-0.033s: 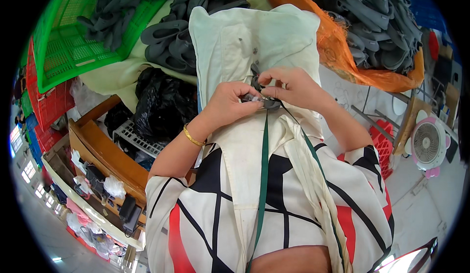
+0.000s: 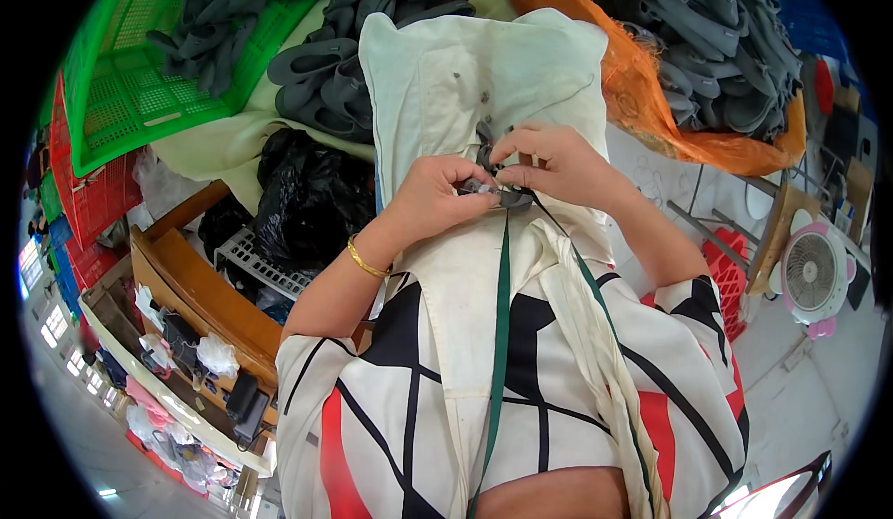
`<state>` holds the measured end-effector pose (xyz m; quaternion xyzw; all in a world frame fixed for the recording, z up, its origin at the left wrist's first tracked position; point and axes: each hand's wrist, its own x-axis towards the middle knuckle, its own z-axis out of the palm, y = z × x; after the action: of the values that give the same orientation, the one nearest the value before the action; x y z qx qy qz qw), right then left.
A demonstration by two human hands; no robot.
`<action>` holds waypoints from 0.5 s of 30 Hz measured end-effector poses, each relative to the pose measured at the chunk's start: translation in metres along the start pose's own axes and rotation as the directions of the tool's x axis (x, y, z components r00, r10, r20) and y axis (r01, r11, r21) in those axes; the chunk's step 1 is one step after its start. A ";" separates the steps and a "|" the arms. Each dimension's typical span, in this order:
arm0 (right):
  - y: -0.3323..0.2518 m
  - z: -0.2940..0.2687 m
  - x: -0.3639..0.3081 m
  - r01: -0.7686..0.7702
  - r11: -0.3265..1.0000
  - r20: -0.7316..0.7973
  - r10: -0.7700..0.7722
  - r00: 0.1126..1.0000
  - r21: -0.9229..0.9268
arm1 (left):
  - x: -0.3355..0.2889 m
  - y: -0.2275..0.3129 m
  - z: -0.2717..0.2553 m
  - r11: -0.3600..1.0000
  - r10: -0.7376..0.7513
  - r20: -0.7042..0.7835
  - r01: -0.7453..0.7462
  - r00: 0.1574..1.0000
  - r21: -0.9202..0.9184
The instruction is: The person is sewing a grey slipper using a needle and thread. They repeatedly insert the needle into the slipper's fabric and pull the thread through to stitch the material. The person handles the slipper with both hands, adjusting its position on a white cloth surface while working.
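Observation:
My left hand [image 2: 435, 193] is closed, thumb and fingers pinching a small dark grey piece [image 2: 514, 200] over my lap. Its exact kind is hidden by the fingers. A bit of clear, shiny material [image 2: 476, 186] shows by the left fingertips. Facing it, my right hand [image 2: 555, 161] has its fingers bent and tips pressed together at the piece's upper side; what they pinch is too small to make out. Under both hands lies a whitish cloth apron [image 2: 437, 100]. A dark green strap [image 2: 503, 333] runs up my front to the grey piece.
Grey clog-like shoes [image 2: 326, 86] lie in a pile ahead, beside a green crate [image 2: 139, 100] holding more. An orange sack [image 2: 642, 82] full of grey shoes stands at the right. Black plastic bags [image 2: 312, 193] and a wooden bench [image 2: 200, 277] are left; a fan [image 2: 811, 272] stands right.
The fingers of my right hand have shifted very slightly at the small grey piece. My left hand and everything else look the same.

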<state>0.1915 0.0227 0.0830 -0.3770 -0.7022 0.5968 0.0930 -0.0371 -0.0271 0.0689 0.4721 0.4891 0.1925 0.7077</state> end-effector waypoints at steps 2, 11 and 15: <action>0.000 -0.002 0.002 0.163 0.984 0.018 -0.163 0.987 -0.066 | 0.001 0.002 -0.002 1.000 -0.004 0.044 0.005 0.999 -0.018; -0.003 -0.009 0.022 0.137 0.982 -0.494 -0.185 0.850 -0.134 | -0.001 -0.003 -0.002 0.991 -0.025 0.048 0.031 0.999 -0.130; -0.002 0.000 0.007 0.263 0.952 -0.324 -0.302 0.897 -0.159 | 0.001 -0.002 -0.009 0.992 -0.026 -0.099 0.014 0.995 -0.122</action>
<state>0.1854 0.0268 0.0824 -0.3739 -0.7545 0.4618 0.2789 -0.0450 -0.0227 0.0658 0.4133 0.5160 0.2382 0.7115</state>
